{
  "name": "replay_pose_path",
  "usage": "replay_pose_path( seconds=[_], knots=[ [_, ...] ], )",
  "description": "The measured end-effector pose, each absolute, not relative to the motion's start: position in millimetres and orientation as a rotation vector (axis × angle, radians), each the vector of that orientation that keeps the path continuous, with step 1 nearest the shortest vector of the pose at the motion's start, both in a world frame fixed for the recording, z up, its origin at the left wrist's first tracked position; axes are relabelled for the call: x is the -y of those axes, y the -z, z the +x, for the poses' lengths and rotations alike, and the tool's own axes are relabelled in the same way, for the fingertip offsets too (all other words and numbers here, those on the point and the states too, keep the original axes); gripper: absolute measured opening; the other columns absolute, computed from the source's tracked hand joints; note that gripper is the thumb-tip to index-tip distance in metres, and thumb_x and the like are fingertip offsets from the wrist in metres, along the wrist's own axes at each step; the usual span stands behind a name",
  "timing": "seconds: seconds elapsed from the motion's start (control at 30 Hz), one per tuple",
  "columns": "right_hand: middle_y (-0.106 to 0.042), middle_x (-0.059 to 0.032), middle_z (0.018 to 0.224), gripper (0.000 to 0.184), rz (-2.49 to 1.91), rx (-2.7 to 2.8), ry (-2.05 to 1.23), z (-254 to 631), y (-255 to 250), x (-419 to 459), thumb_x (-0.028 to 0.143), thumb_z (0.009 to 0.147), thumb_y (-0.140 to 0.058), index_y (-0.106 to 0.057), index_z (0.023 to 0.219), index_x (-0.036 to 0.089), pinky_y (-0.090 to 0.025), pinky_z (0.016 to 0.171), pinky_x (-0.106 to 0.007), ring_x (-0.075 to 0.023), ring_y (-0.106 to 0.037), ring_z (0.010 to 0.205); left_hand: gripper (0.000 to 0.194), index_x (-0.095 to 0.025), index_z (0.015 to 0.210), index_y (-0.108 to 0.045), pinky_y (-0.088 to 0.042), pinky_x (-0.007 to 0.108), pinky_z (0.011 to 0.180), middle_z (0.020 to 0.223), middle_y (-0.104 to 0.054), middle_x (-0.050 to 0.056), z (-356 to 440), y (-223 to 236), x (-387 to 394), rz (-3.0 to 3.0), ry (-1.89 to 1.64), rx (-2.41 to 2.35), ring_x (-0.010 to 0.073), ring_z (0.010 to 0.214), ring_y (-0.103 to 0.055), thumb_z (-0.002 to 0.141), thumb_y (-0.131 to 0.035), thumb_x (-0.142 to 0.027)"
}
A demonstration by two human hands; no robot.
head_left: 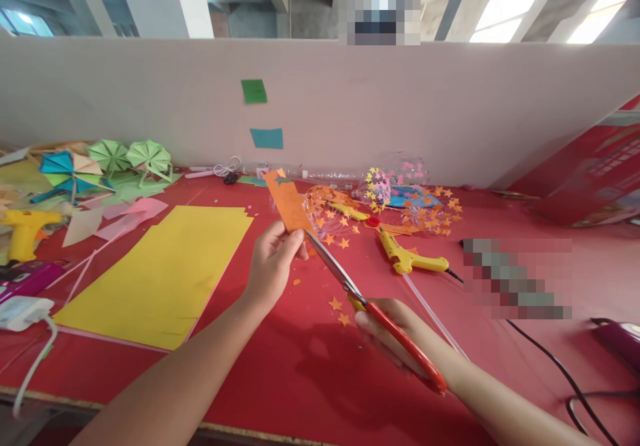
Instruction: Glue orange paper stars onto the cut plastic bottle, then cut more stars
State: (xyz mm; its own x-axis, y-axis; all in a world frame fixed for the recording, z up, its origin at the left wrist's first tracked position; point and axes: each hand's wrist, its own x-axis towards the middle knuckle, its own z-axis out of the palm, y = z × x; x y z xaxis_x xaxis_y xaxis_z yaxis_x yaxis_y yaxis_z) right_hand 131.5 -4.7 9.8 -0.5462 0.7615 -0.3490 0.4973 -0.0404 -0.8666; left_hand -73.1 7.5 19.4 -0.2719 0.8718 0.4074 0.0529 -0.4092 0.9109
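My left hand (275,259) pinches the lower end of an orange paper strip (290,206) held up above the table. Near the strip's top is a star-shaped cut-out, and faint outlines are drawn lower down. In my right hand (387,329) are red-handled scissors (400,339), their blades pointing up and left. The blade tips meet the strip right beside my left thumb. Below the blades, two loose orange paper stars (343,319) lie on the red table. More orange stars are scattered beyond the strip, around clear plastic pieces.
A yellow glue gun (407,256) lies right of centre with its black cord trailing right. Yellow paper sheets (170,266) are stacked at left. Folded green paper umbrellas (149,157), another yellow glue gun (27,229) and a white plug (23,313) are farther left. A low white partition (400,99) stands behind.
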Motion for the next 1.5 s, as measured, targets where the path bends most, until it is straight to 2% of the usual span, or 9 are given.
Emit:
replay_pose_path(
  seconds=[0.43,0.6,0.7,1.0,1.5],
  knots=[
    [-0.035,0.0090,0.042,0.053,-1.214,1.969,-1.656,131.8,-5.8,2.4,0.066,0.079,-0.056,-0.034,0.059,0.021,-0.017,0.036,-0.021,-0.0047,-0.029,0.036,0.016,-0.020,0.066,-0.058,-0.045,0.024,0.059,0.055,-0.056,-0.003,-75.5,-15.7,-8.8,1.326,-1.778,-1.114,0.0111,0.054,-0.054,0.081,-0.056,-0.025],
    [-0.035,0.0088,0.045,0.058,-1.157,1.996,-1.674,133.3,-7.4,3.6,0.076,0.076,-0.050,-0.035,0.061,0.021,-0.018,0.036,-0.020,-0.0048,-0.028,0.038,0.028,-0.018,0.054,-0.059,-0.047,0.027,0.063,0.054,-0.058,0.000,-74.6,-11.8,-7.2,1.373,-1.746,-1.088,0.0127,0.056,-0.056,0.082,-0.056,-0.023],
    [-0.033,0.0090,0.046,0.061,-1.120,2.012,-1.694,134.0,-6.4,5.0,0.080,0.076,-0.045,-0.035,0.062,0.021,-0.019,0.037,-0.020,-0.0049,-0.028,0.038,0.029,-0.018,0.055,-0.060,-0.047,0.027,0.066,0.056,-0.060,0.000,-71.7,-9.2,-5.4,1.358,-1.743,-1.105,0.0134,0.059,-0.058,0.083,-0.056,-0.025],
    [-0.036,0.0079,0.050,0.056,-0.957,2.097,-1.650,137.2,-2.1,4.6,0.073,0.084,-0.041,-0.039,0.068,0.020,-0.021,0.042,-0.021,-0.0057,-0.030,0.042,0.031,-0.020,0.054,-0.058,-0.046,0.028,0.069,0.058,-0.060,-0.001,-67.4,-2.8,-3.2,1.373,-1.697,-1.134,0.0135,0.062,-0.058,0.084,-0.056,-0.027],
    [-0.036,0.0083,0.048,0.057,-1.017,2.119,-1.636,137.0,-6.7,4.4,0.076,0.082,-0.042,-0.039,0.068,0.020,-0.021,0.040,-0.021,-0.0054,-0.031,0.040,0.032,-0.019,0.052,-0.057,-0.043,0.027,0.067,0.054,-0.057,-0.001,-70.0,-4.9,-3.5,1.349,-1.690,-1.084,0.0127,0.059,-0.055,0.083,-0.055,-0.023]
  ],
)
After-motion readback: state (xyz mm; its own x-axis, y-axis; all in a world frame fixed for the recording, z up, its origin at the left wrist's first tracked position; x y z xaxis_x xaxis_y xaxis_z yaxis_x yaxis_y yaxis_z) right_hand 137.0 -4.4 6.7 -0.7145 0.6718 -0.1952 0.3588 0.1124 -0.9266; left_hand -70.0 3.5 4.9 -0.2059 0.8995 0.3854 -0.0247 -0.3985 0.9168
